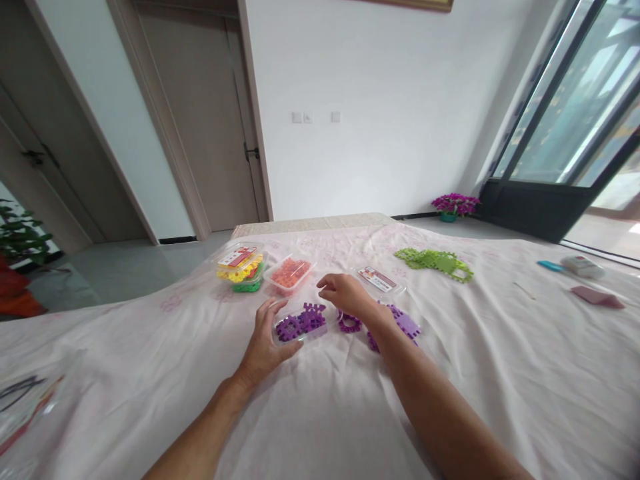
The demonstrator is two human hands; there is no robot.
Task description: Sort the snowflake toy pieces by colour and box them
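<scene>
My left hand (265,335) grips a clear plastic box (314,333), thumb along the near side and fingers around the left end. Inside it lie purple notched plastic building pieces (300,323), some sticking up above the rim. Just beyond the box's right end hovers my right hand (343,288), fingers loosely bent with nothing visible in them. Beneath and beside my right forearm are more purple pieces: a ring-like one (349,323) and a flat joined panel (406,323), partly hidden by the arm. A clear lid with a label (379,280) lies behind my right hand.
Another clear box (289,274) holds orange pieces; left of it stand stacked boxes with yellow and green pieces (241,269). Joined lime-green pieces (434,263) lie back right. Farther right are a pink folded item (597,297) and a whitish packet (583,267). Wrinkled cloth (320,413) covers the surface.
</scene>
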